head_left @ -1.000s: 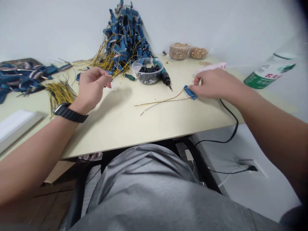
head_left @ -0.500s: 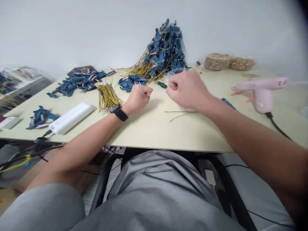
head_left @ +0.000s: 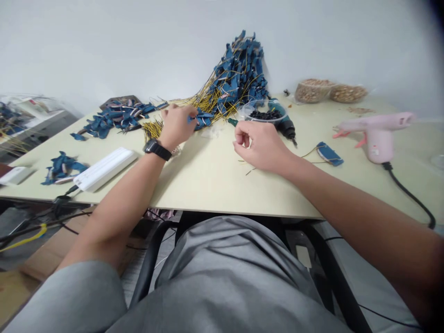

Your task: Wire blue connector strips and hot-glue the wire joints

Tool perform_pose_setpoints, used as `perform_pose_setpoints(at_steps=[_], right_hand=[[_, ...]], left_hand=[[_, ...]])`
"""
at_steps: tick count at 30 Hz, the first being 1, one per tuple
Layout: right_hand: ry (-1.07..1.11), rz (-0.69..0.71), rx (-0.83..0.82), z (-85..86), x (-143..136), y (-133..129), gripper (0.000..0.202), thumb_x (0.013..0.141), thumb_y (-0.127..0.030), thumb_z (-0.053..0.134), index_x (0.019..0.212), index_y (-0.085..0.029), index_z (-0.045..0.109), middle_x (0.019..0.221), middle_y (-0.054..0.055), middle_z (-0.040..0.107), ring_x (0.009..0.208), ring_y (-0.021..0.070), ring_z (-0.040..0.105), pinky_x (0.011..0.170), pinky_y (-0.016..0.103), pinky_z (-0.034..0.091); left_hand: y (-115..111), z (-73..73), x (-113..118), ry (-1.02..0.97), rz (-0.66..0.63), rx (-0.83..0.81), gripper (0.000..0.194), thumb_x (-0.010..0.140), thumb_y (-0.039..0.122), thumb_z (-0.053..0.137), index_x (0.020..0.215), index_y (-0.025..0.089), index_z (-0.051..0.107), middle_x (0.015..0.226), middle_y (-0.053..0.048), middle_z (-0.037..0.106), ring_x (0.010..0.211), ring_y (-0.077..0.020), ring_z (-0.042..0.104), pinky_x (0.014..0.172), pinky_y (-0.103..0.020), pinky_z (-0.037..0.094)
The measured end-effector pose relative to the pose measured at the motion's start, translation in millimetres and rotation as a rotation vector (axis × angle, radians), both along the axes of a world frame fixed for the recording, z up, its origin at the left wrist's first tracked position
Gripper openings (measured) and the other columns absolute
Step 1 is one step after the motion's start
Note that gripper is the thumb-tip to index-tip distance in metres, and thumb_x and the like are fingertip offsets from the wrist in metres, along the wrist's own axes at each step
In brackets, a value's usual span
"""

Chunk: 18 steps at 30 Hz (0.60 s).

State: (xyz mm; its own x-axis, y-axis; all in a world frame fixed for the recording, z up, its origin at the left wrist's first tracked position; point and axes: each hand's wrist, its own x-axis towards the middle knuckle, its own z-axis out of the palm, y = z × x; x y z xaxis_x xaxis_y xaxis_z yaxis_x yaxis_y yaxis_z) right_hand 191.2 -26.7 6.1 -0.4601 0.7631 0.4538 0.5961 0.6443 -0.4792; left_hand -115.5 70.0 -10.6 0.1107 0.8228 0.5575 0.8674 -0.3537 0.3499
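Since the frame half a second ago, the left hand (head_left: 178, 122) has moved left and farther across the table (head_left: 208, 185), to a small cluster of blue pieces (head_left: 204, 119), while the right hand (head_left: 262, 143) has come a little nearer and its fist has loosened. The cluster lies right at the left fingertips, on their right side. A separate wired blue piece (head_left: 329, 154) lies well apart, to the right of the right hand, its wires running left toward that wrist.

The clustered pieces are small, dark blue and partly hidden by the fingers. The wired piece is flat and roughly oblong, with thin yellowish and dark leads.

The left hand is palm down, its fingers bent over the edge of the cluster; blue shows at the tips, but whether they grasp a piece cannot be told. The right hand is loosely curled, thumb near the index finger, and whether anything is pinched there cannot be told either.

Just beyond the right hand stand a clear tub (head_left: 267, 121) of black parts and a dark power tool (head_left: 288, 129). Behind rises a tall blue heap (head_left: 243, 69) with yellow wires. A pink glue gun (head_left: 379, 134) lies on the right, a white block (head_left: 106, 170) on the near left.
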Motion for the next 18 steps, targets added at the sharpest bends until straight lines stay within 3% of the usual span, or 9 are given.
perform_pose_setpoints(at_steps=[5,8,12,18], right_hand=[[0.032,-0.048,-0.039,2.0,5,1,0.032,0.087,-0.009,0.079,0.089,-0.028,0.053,0.091,0.003,0.071,0.086,0.0259,0.061,0.088,0.043,0.044],[0.044,-0.074,-0.053,2.0,7,2,0.032,0.087,-0.011,0.08,0.087,-0.028,0.053,0.091,0.003,0.072,0.087,0.0257,0.062,0.088,0.042,0.046],[0.046,-0.087,-0.053,1.6,7,3,0.03,0.089,-0.015,0.081,0.087,-0.028,0.054,0.09,0.003,0.072,0.088,0.026,0.064,0.088,0.042,0.047],[0.061,-0.068,-0.059,-2.1,8,6,0.03,0.088,-0.016,0.081,0.087,-0.028,0.054,0.09,0.003,0.072,0.086,0.025,0.062,0.086,0.042,0.047]], left_hand=[[3,10.4,-29,0.065,0.121,-0.173,0.007,0.092,0.02,0.082,0.092,0.026,0.084,0.112,-0.014,0.091,0.132,-0.0443,0.074,0.134,-0.072,0.036],[2,9.5,-24,0.119,0.156,-0.192,0.003,0.091,0.021,0.085,0.093,0.023,0.085,0.119,-0.015,0.092,0.135,-0.0423,0.071,0.132,-0.068,0.037],[1,6.4,-18,0.161,0.121,-0.193,0.001,0.095,0.024,0.083,0.096,0.024,0.084,0.139,-0.018,0.09,0.147,-0.0468,0.064,0.131,-0.067,0.034],[4,1.6,-19,0.091,0.117,-0.18,0.01,0.102,0.026,0.08,0.094,0.023,0.078,0.117,-0.012,0.09,0.135,-0.0383,0.06,0.129,-0.062,0.03]])
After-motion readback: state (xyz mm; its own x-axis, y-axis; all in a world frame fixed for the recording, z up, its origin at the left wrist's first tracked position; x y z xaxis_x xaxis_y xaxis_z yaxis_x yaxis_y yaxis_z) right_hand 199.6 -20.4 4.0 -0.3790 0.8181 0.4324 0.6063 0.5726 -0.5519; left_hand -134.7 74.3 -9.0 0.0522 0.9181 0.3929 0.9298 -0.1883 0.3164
